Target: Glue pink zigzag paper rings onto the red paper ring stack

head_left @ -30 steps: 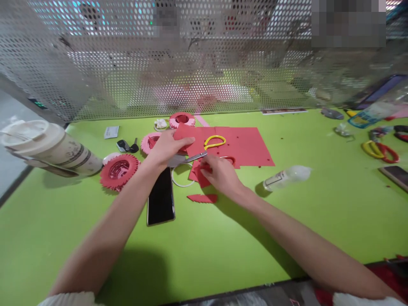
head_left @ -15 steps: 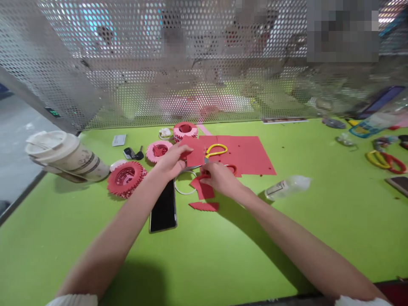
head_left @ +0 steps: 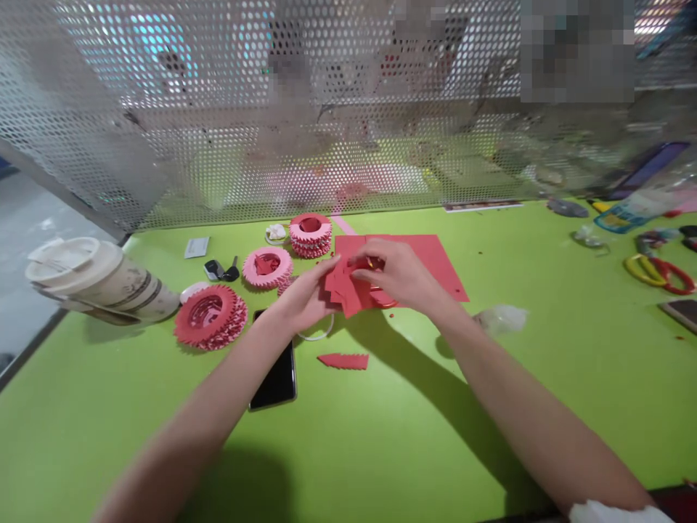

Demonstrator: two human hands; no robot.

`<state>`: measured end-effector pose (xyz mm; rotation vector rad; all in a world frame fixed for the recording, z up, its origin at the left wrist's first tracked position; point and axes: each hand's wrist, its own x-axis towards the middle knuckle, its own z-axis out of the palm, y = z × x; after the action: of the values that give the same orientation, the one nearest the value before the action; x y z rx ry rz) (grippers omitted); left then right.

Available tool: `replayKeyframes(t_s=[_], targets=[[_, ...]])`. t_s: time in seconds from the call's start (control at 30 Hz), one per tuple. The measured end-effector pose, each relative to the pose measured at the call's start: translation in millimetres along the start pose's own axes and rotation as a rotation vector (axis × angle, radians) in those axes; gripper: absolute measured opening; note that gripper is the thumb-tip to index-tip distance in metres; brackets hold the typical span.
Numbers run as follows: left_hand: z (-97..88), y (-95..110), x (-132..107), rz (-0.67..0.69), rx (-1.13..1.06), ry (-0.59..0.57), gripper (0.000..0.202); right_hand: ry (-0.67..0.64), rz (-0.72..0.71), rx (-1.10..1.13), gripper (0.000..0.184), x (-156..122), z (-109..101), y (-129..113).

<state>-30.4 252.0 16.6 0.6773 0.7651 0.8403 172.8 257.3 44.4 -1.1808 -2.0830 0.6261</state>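
- The left hand (head_left: 303, 301) and the right hand (head_left: 397, 273) meet above the middle of the surface (head_left: 381, 443), both on a small bunch of small red paper pieces (head_left: 344, 289).
- The left hand pinches the bunch at its left edge between thumb and fingers; the right hand curves over the top, fingers closed on it (its exact grip is partly hidden).
- The bunch is lifted slightly over a red paper sheet (head_left: 425, 254), which lies flat. A red scissor handle (head_left: 383, 299) shows beneath the right hand.
- The paper looks light and thin, likely to bend and crease easily, so it seems best held by the edges, with a light pinch.
- A red paper offcut (head_left: 343, 361) lies nearer the person, and a thin white ring (head_left: 319, 335) sits under the left wrist.
- Left of the hands stand a deep red paper rosette stack (head_left: 211, 317), a pink paper rosette (head_left: 266, 267) and a red-and-pink rosette stack (head_left: 310, 236).
- A black smartphone (head_left: 277, 378) lies beneath the left forearm.
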Motion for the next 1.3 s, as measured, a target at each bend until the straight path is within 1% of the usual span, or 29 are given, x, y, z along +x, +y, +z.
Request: replayKeyframes(t_s=[0.07,0.13,0.2,0.27,0.37,0.43,0.57,0.7,0.83,0.97,1.13,1.3], targets=[[2.1,-2,-2,-0.017,-0.068,-0.049,0.013,0.057,-0.054,0.004,0.012,1,5,3],[2.7,-4,-3,0.019,-0.065,-0.046,0.009,0.124,-0.097,0.014,0.024,2,8,6],[2.7,-4,-2,0.057,-0.033,-0.024,0.015,0.158,-0.104,0.033,0.033,2,9,8],[2.7,-4,-2,0.078,-0.016,-0.006,0.022,0.141,-0.067,0.073,0.036,1,11,8],[3.0,-1,-1,0.101,0.001,0.008,0.023,0.096,-0.011,0.137,0.033,0,14,7],[3.4,0,-1,0.118,0.022,0.015,0.021,0.084,-0.004,0.141,0.033,-1,17,6],[3.0,1,-1,0.142,0.055,0.021,0.019,0.062,-0.004,0.106,0.037,-1,20,4],[0.5,2,0,0.149,0.087,0.031,0.022,0.041,0.037,0.111,0.040,-1,18,0],[-2.1,3,0,0.155,0.104,0.045,0.018,0.044,0.055,0.149,0.036,-1,16,0],[-3.2,2,1,0.143,0.120,0.051,0.019,0.061,0.046,0.152,0.033,-1,16,3],[-3.6,1,2,0.148,0.109,0.065,0.020,0.070,0.038,0.163,0.032,-2,17,5],[-4.6,0,2,0.144,0.108,0.073,0.018,0.073,0.049,0.164,0.032,-2,18,6]])
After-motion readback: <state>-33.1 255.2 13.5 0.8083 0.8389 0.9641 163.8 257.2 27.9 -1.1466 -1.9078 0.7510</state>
